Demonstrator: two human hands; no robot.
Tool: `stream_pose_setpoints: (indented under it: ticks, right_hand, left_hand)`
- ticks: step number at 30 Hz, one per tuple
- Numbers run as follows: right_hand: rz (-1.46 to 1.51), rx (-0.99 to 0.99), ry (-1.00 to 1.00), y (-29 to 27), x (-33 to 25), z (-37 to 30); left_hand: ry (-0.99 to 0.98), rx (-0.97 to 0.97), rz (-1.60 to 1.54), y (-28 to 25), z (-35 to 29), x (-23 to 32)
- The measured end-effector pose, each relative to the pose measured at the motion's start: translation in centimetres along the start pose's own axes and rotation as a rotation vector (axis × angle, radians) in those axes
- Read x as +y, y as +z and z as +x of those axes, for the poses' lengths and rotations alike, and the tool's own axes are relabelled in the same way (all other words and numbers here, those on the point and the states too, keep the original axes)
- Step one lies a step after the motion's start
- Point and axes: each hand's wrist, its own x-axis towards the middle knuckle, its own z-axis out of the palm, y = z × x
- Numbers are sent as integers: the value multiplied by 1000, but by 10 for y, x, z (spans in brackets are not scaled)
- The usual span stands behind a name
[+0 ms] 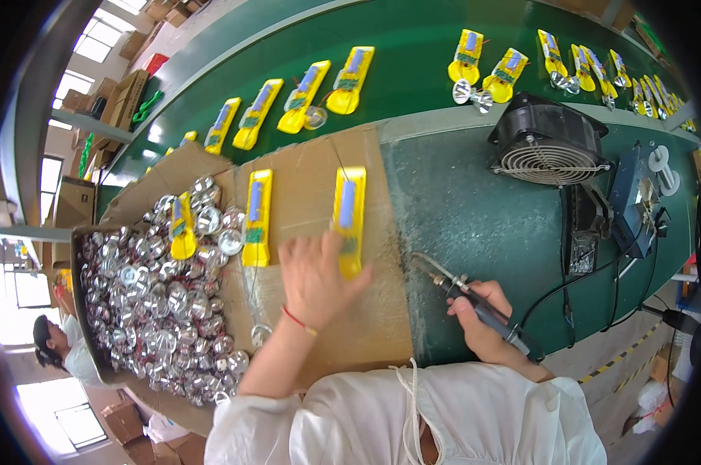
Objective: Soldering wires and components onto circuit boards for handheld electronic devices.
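My left hand [317, 277] is over the lower end of a yellow plastic housing [351, 186] on the cardboard. Its fingers are apart and slightly blurred; whether they touch the housing I cannot tell. That housing carries a blue cylindrical cell and a green circuit board, partly hidden behind the hand. My right hand [482, 314] grips a soldering iron [486, 311] with a thin metal tube alongside, tip toward the upper left above the green bench. A second yellow housing [257, 221] lies left of my left hand. Near my left wrist sits a small silver reflector [261, 335].
A cardboard box [83, 310] at left holds many silver reflectors, one yellow housing [182, 229] on top. Several yellow housings line the green conveyor [412, 58]. A black fan [550, 143], a blue soldering station [633, 209] and cables stand right. Another person [64, 349] is at far left.
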Motion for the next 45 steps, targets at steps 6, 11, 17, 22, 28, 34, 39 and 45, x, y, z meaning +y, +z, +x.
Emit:
stream_pose_setpoints:
  ticks: [6,11,17,22,28,34,39,45]
  right_hand:
    - [8,56,-79,9,-4,0]
    - [-115,112,-200,-2,-12,-19]
    - [-150,15,-168,15,-22,-27]
    - [-145,10,-178,21,-28,-36]
    - [-177,1,-157,25,-23,-36]
    - [-138,-42,-107,15,-24,-41]
    - [-100,1,-144,18,-17,-41]
    - [-90,-26,-116,22,-26,-41]
  left_hand:
    - [-145,135,-33,-31,-83,9]
    - [-569,226,295,-66,-124,-64]
    - [-686,-25,514,-38,-135,-64]
    - [-758,-104,390,-34,-153,-72]
    - [-208,11,249,1,-128,-33]
    - [-421,241,180,-20,-127,-43]
    - [-734,-345,189,-19,-101,-57]
    - [-433,-150,-425,-2,-94,-39]
